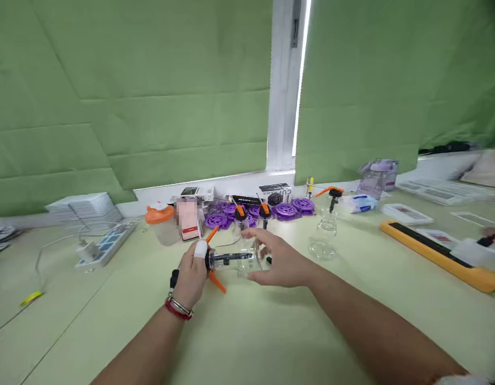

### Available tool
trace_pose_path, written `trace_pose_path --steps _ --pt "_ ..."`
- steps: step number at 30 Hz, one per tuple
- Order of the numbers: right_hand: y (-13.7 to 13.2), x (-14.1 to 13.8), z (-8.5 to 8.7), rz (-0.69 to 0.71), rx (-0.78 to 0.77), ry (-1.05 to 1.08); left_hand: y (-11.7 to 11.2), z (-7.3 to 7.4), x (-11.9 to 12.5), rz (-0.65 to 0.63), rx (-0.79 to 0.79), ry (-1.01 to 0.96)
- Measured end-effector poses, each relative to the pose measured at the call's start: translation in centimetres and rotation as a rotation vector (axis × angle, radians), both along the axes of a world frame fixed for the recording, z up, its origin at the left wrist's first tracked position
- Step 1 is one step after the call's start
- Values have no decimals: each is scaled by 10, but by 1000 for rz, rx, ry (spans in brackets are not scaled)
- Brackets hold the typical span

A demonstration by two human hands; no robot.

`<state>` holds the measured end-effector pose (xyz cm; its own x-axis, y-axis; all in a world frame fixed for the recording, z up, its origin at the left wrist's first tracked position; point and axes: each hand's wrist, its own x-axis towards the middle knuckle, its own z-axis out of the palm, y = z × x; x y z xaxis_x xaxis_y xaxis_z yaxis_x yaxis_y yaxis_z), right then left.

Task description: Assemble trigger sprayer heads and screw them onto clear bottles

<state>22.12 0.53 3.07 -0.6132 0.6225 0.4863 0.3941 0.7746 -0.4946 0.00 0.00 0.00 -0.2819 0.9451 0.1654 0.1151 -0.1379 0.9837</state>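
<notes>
Item under inspection: a clear, see-through bottle [247, 262] with a narrow neck and a wider body, held on its side above the pale green tabletop [247, 331], near the middle of the work area. A dark, slender tube [227, 258] runs lengthwise inside it, visible through the wall. At the neck end sits a dark fitting, mostly covered by the grip; bright orange arms [217, 282] project above and below it.

The person's left hand [190, 277] is closed around the fitting, its thumb, with a white covering at the tip, laid along the top. The right hand [277, 260] is half open, fingers curved over and thumb under the wide end; whether they press on it, I cannot tell.

Behind the bottle lie purple openwork discs [286, 210]. To its right stands another clear, waisted bottle [323, 247].
</notes>
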Motion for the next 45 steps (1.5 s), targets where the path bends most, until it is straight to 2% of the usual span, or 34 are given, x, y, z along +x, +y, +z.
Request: trace_pose_path --steps 4,8,10,12,14,16,18,21,23,24,26,30,39,45 --pt "3 -2 6 107 400 -97 -6 10 3 -50 -114 -125" --pt "0 -6 5 108 786 -254 0 12 -4 -166 -244 -243" --pt "-2 -8 5 94 890 -299 5 10 -12 -176 -300 -301" --pt "-1 -6 6 71 917 -308 10 10 -19 -134 -299 -341" --pt "2 1 5 40 871 -278 14 9 -25 -84 -247 -352" --pt "7 14 0 -24 752 -195 16 10 -27 -35 -190 -338" --pt "10 31 -13 -168 553 -38 17 12 -26 -10 -153 -320" --pt "11 57 -40 -496 122 220 16 14 -24 -18 -137 -323" --pt "9 71 -59 -671 -174 300 15 14 -22 -25 -145 -333" --pt "8 76 -68 -753 -275 320 15 14 -21 -32 -153 -335" --pt "5 86 -80 -834 -383 307 13 14 -19 -52 -172 -336" --pt "5 101 -92 -885 -407 277 12 14 -17 -70 -180 -332" --pt "30 126 -91 -1013 -342 196 13 10 -18 -93 -172 -291" --pt "41 132 -100 -1091 -343 59 11 9 -15 -115 -147 -217"
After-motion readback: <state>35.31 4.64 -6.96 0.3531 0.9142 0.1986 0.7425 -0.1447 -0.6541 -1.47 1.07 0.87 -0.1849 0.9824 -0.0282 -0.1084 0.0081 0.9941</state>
